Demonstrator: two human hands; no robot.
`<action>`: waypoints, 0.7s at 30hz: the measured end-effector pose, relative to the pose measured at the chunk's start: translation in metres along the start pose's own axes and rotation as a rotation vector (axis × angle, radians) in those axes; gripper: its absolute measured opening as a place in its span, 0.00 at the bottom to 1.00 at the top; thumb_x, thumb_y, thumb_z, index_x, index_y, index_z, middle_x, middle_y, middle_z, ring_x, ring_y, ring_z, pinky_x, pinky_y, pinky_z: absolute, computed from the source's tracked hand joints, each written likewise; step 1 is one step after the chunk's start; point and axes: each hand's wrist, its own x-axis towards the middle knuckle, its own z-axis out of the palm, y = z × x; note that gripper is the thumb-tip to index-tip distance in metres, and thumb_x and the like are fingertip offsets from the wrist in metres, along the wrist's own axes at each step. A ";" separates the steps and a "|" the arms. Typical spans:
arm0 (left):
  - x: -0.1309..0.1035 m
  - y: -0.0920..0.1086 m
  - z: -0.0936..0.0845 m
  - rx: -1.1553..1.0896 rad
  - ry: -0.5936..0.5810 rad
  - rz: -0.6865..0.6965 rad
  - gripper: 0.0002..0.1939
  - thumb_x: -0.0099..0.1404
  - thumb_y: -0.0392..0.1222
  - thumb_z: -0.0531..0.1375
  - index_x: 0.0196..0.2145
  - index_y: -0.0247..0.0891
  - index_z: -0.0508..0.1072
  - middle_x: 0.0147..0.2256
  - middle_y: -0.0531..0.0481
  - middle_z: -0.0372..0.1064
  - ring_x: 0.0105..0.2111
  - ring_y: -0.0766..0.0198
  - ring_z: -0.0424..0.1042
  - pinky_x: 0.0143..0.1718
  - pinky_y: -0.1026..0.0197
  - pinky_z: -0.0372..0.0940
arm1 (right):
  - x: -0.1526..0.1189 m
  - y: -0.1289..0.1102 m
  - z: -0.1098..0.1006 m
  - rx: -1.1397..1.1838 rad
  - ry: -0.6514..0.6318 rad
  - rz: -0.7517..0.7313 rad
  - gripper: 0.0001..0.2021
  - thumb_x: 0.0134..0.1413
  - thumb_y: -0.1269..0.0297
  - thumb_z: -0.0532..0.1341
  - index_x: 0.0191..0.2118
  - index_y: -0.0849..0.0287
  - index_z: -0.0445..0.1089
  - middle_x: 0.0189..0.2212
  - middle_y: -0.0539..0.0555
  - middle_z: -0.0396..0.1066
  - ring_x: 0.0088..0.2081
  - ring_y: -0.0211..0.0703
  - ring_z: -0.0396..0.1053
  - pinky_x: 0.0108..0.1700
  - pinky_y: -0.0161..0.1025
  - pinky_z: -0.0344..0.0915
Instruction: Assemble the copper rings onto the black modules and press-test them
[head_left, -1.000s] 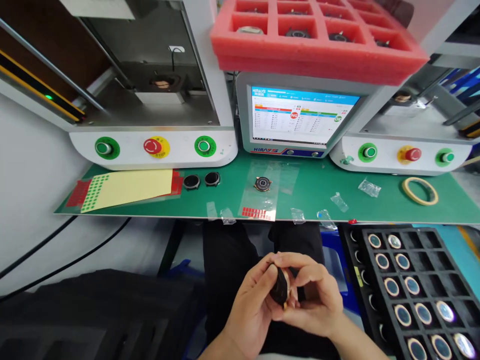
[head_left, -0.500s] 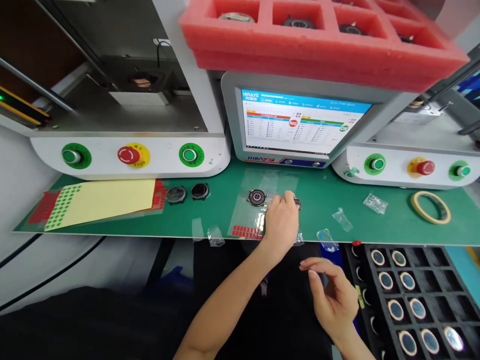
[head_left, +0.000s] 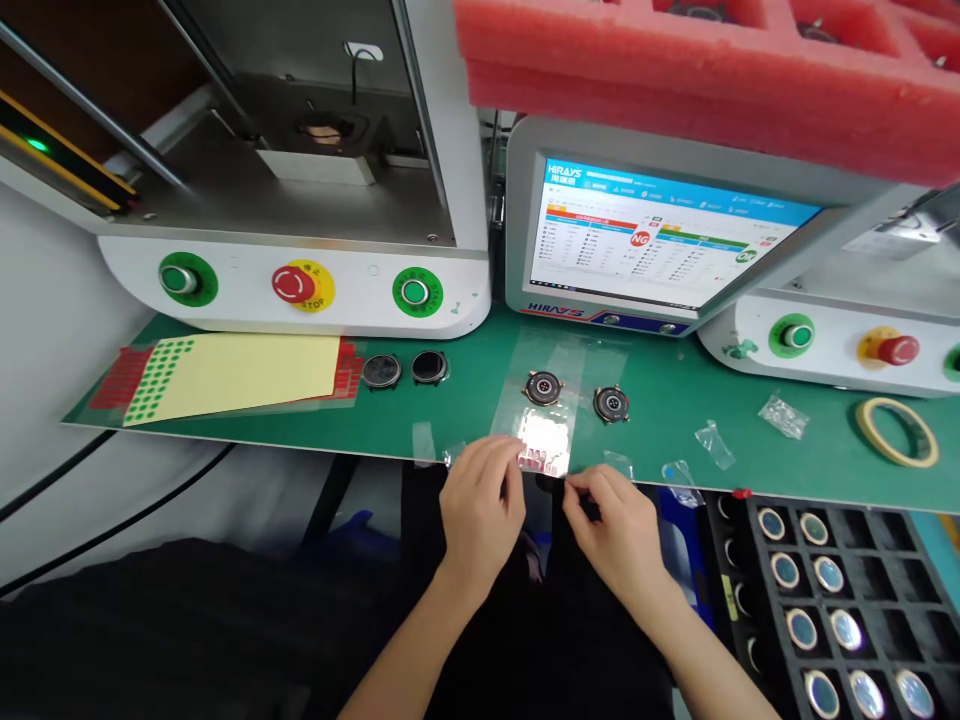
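Observation:
A clear sheet with red stickers (head_left: 534,460) lies at the front edge of the green bench, its lower end between my hands. My left hand (head_left: 480,505) has curled fingers at the sheet's lower left edge, gripping it. The thumb and forefinger of my right hand (head_left: 619,520) pinch at its lower right corner. Above the stickers, a round watch body (head_left: 543,388) rests back side up on the clear film. A second watch body (head_left: 612,404), also back up, sits on the bench just to the right.
Two dark watches (head_left: 406,370) lie left, beside a yellow sheet (head_left: 247,375) with green dots. Film scraps (head_left: 715,444) and a tape roll (head_left: 897,432) are right. A black tray (head_left: 847,610) holds round pieces. Red foam (head_left: 675,95) overhangs the monitor (head_left: 667,245).
My left hand has come back from the watch on the right, now lying uncovered, to the sheet's lower edge. My right hand has risen to the sheet's corner. The view has shifted left.

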 end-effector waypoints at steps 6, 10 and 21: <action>-0.048 -0.006 0.008 0.123 -0.085 0.066 0.23 0.64 0.26 0.54 0.56 0.34 0.68 0.54 0.40 0.72 0.58 0.52 0.67 0.59 0.49 0.63 | 0.018 -0.006 0.018 -0.115 -0.117 0.033 0.09 0.65 0.70 0.54 0.39 0.61 0.72 0.31 0.55 0.74 0.32 0.44 0.73 0.33 0.37 0.66; -0.054 -0.006 0.015 0.134 -0.099 0.039 0.24 0.66 0.26 0.53 0.58 0.34 0.66 0.55 0.40 0.71 0.59 0.53 0.67 0.59 0.48 0.62 | 0.022 -0.010 0.018 -0.159 -0.153 0.084 0.10 0.65 0.69 0.55 0.38 0.60 0.74 0.31 0.55 0.75 0.32 0.44 0.73 0.33 0.37 0.65; -0.047 -0.001 0.012 0.203 -0.107 0.043 0.19 0.65 0.27 0.55 0.54 0.31 0.69 0.52 0.40 0.74 0.56 0.52 0.70 0.59 0.48 0.62 | 0.028 -0.013 0.013 -0.120 -0.197 0.170 0.07 0.61 0.70 0.58 0.32 0.59 0.72 0.28 0.50 0.74 0.27 0.38 0.72 0.30 0.34 0.64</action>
